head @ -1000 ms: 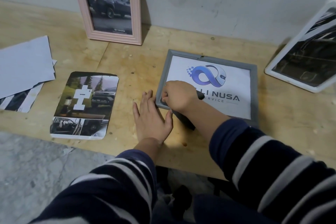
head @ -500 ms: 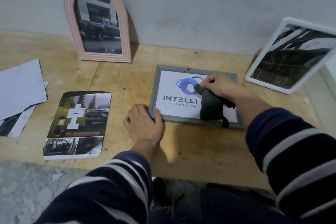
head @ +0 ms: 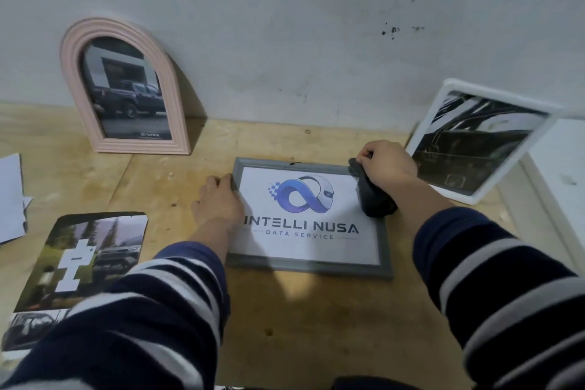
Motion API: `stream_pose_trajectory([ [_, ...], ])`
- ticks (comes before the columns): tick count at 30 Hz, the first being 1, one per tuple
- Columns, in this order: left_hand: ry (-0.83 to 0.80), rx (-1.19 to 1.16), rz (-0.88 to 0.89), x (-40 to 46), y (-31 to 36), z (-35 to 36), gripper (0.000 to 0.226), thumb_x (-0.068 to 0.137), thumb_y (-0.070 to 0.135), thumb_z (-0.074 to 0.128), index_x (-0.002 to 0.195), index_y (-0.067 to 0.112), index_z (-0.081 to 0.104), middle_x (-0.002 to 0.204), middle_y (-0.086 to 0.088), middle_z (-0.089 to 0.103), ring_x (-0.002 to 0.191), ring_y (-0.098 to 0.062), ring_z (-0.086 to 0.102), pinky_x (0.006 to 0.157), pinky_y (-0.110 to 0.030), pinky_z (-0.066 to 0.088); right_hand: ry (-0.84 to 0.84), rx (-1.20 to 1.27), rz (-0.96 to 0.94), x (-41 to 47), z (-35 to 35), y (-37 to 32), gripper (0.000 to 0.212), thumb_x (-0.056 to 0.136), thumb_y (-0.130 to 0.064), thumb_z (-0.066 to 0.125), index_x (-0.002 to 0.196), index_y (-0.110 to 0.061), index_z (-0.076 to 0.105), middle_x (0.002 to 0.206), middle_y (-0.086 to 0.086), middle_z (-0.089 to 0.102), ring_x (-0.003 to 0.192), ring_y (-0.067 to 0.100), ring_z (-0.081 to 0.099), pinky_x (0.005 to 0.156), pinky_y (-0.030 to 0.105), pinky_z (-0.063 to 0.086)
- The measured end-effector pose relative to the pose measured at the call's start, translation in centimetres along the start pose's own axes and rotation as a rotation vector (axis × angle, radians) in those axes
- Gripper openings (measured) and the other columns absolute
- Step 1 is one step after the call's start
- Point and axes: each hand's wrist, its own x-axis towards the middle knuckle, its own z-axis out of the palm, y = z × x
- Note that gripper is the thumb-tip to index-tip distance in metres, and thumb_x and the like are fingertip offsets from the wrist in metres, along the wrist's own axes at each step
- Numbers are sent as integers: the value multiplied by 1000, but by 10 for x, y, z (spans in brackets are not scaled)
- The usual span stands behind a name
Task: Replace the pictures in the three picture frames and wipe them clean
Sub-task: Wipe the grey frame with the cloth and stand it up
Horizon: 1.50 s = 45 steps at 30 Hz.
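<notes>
**A:** From the head camera, where does the grey frame (head: 308,266) lie against the hands?

**B:** Flat on the wooden table (head: 316,320), between them. The left hand (head: 218,203) rests at its left edge, fingers fairly straight, the fingertips touching the far-left corner of the rim; it grips nothing. The right hand (head: 387,165) sits on the far-right corner, fingers curled round a dark grey cloth (head: 375,199), which trails from under the palm down onto the glass towards the person.

**A:** And the picture inside?

**B:** A white logo print (head: 304,215) with a blue looped emblem, lying between the two hands, uncovered except at the cloth.

**A:** What crowds the edges?

**B:** Just right of the right hand, the white frame (head: 535,152) leans tilted against the wall (head: 285,25), its near corner close to that wrist. Beyond and left of the left hand stands the pink arched frame (head: 126,142), upright against the wall, well apart. Left of the left sleeve lies a loose car photo (head: 95,250), with white paper sheets (head: 11,196) further left.

**A:** Open room?

**B:** Bare wood shows beyond the grey frame up to the wall, and on the person's side of it between the sleeves.
</notes>
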Motion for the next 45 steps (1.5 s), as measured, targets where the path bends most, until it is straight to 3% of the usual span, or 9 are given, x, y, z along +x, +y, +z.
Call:
stream_pose_trajectory([
  [6,44,115,-55,5,7,3,45,90,10,43,134,15,42,132,-10,39,122,-30,40,95,-45,34,-44,-85,-70,29,7,-3,16,86,-13,55,84,-20,69,98,4,67,89,26,61,74,31,48],
  [12,61,120,-142,15,-2,2,52,88,9,45,139,13,35,135,-12,34,126,-32,32,100,-47,31,-169,-146,-210,42,25,6,24,93,-18,55,110,-23,71,114,4,67,103,26,60,85,32,49],
  [17,99,19,-90,20,-14,5,50,89,14,47,139,12,38,132,-13,36,122,-34,37,100,-49,30,-220,-131,-289,49,32,12,26,91,-23,62,114,-19,71,121,2,64,114,23,54,91,30,42],
  [24,110,1,-85,22,-14,4,48,90,16,47,137,10,42,131,-12,38,122,-31,39,99,-48,35,-163,-144,-303,50,46,0,18,86,-22,61,95,-15,76,106,3,67,103,24,56,84,36,50],
  [28,99,25,-71,21,-12,3,46,91,16,46,136,10,42,131,-11,37,122,-30,39,98,-48,36,-179,-100,-300,53,56,-14,15,83,-21,61,91,-19,74,104,2,66,103,25,54,79,30,45],
  [35,92,16,-78,21,-13,1,44,91,17,45,134,11,43,131,-9,37,121,-27,39,94,-47,39,-173,-79,-365,55,71,-40,15,83,-19,63,94,-15,72,101,4,67,103,26,55,77,30,45],
  [40,63,3,-75,22,-15,-3,44,91,19,44,135,12,42,132,-8,37,120,-27,42,91,-47,44,-150,-107,-405,54,83,-60,14,84,-22,61,96,-21,69,103,-1,65,102,22,56,69,26,35],
  [45,57,-19,-65,22,-17,-3,41,92,19,44,133,14,43,131,-6,37,116,-26,46,89,-47,45,-154,-139,-440,52,88,-76,15,87,-23,60,99,-21,69,103,-2,64,102,22,56,69,27,38],
])
